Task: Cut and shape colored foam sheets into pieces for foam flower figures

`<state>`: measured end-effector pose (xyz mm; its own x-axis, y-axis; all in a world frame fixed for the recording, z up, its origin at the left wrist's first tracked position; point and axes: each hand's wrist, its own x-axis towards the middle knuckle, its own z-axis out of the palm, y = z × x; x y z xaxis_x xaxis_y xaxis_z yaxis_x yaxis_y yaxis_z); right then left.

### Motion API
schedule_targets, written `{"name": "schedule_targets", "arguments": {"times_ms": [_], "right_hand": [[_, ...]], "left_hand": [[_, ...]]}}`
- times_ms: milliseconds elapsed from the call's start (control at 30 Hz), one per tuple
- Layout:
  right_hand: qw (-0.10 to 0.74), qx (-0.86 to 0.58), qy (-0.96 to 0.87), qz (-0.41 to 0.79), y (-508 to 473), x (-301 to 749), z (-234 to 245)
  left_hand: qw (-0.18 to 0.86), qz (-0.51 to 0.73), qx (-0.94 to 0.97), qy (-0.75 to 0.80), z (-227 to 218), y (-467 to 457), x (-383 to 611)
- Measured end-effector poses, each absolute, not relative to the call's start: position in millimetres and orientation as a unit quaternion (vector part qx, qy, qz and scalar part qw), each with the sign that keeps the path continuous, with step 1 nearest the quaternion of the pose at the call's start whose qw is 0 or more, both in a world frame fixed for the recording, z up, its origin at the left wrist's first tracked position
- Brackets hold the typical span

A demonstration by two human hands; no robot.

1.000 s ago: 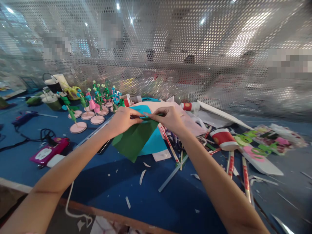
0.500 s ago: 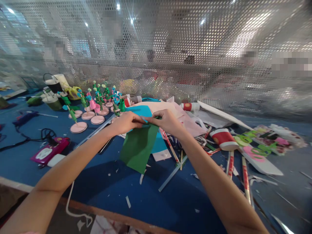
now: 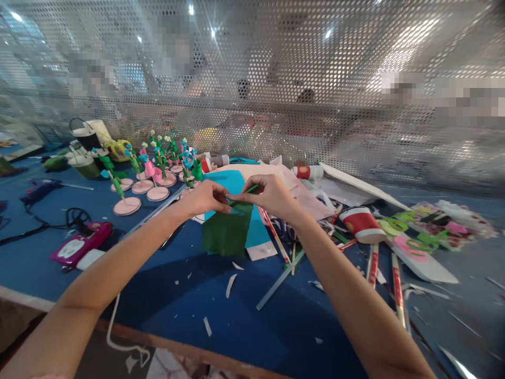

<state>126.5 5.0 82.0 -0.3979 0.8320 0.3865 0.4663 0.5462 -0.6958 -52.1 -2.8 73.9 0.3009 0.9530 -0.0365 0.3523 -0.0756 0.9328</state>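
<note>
The green paper sheet [image 3: 228, 231] hangs shorter and narrower below the hands than a second ago, so more of it seems wound onto the thin green stick [image 3: 242, 192]; left hand [image 3: 205, 198] pinches its top edge, right hand [image 3: 272, 196] pinches stick and paper; beneath them lies a light blue sheet [image 3: 236, 184]; bare blue counter [image 3: 244, 326] opens nearward, red-striped sticks [image 3: 396, 287] crowd rightward, paper flowers [image 3: 152, 168] leftward.
</note>
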Motion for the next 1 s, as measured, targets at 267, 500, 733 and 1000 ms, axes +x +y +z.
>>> {"name": "schedule_targets", "arguments": {"times_ms": [267,500,733,1000], "right_hand": [[0.422,-0.423,-0.767,0.234,14.7,127.1,75.2],[0.518,-0.440,-0.657,0.325,20.4,151.6,93.1],[0.571,-0.483,-0.609,0.264,-19.6,177.5,140.2],[0.222,-0.680,-0.698,0.025,-25.2,182.7,105.1]], "left_hand": [[0.465,0.319,0.676,0.474,72.7,-0.4,-54.3],[0.479,0.414,0.620,0.464,66.9,12.5,-63.3],[0.539,0.495,0.550,0.402,64.0,23.7,-71.3],[0.544,0.504,0.538,0.400,63.2,28.9,-73.7]]}}
